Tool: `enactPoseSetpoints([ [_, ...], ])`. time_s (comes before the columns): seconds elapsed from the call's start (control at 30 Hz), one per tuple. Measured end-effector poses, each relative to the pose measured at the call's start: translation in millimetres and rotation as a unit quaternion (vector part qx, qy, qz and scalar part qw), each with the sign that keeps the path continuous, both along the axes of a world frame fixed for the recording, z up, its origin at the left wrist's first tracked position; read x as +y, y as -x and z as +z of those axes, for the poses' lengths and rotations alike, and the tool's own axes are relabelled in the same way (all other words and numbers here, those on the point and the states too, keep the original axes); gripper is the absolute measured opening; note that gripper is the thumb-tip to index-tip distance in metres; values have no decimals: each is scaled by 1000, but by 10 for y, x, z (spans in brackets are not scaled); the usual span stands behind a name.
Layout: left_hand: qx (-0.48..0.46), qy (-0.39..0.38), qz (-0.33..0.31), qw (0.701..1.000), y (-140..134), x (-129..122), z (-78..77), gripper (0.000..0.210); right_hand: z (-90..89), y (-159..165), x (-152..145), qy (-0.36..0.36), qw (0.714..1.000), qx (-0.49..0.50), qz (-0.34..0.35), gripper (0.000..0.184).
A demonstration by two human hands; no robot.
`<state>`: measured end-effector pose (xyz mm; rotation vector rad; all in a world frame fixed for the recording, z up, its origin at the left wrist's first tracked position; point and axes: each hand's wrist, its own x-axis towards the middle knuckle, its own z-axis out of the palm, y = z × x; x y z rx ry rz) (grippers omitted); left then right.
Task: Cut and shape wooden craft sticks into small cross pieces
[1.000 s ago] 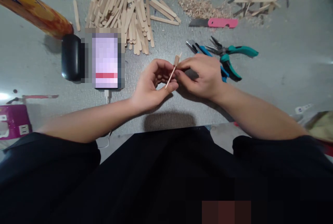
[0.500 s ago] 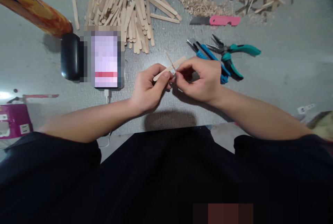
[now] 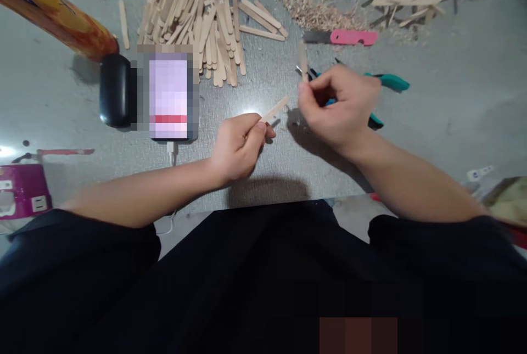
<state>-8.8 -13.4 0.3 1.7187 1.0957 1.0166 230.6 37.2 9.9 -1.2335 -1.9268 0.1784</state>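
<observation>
My left hand (image 3: pixel 242 145) is closed on a pale wooden craft stick (image 3: pixel 275 110), pinched between thumb and fingers so that its end points up and to the right. Farther right, my right hand (image 3: pixel 337 107) pinches another craft stick (image 3: pixel 303 60), which stands up from the fingertips and is smeared by motion. The two hands are apart. Beneath my right hand lie a blue utility knife (image 3: pixel 330 101), mostly covered, and teal-handled pliers (image 3: pixel 389 82), whose jaws are largely hidden.
A heap of craft sticks (image 3: pixel 220 41) lies beyond my left hand. Behind my right hand are a pink-handled blade (image 3: pixel 354 38), wood shavings (image 3: pixel 321 13) and a tangle of sticks (image 3: pixel 428 0). A pixelated phone (image 3: pixel 168 96), a black case (image 3: pixel 115 90) and an orange tube (image 3: pixel 61 13) stand left.
My right hand has moved away from the left, up and to the right, carrying a craft stick over the utility knife and pliers. My left hand keeps its stick and has barely moved.
</observation>
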Motion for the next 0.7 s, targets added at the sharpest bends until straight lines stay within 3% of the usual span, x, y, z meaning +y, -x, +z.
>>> enactPoseSetpoints([
  [0.13,154,-83,34,984,12,89,25,42,28,-84,110,-11,998,60,-31,43],
  [0.3,283,-50,80,954,-33,135,64,24,33,-62,72,-14,996,84,31,47],
  [0.4,256,-47,98,961,-29,125,57,3,58,-34,-21,8,995,58,78,35],
  [0.47,203,-79,95,971,-11,122,28,10,74,-7,-93,26,992,51,112,25],
  [0.57,103,-116,34,987,13,124,-28,13,69,54,-195,54,982,72,167,15],
  [0.7,-8,-96,-10,995,0,107,-57,19,38,125,-282,94,974,52,199,17],
])
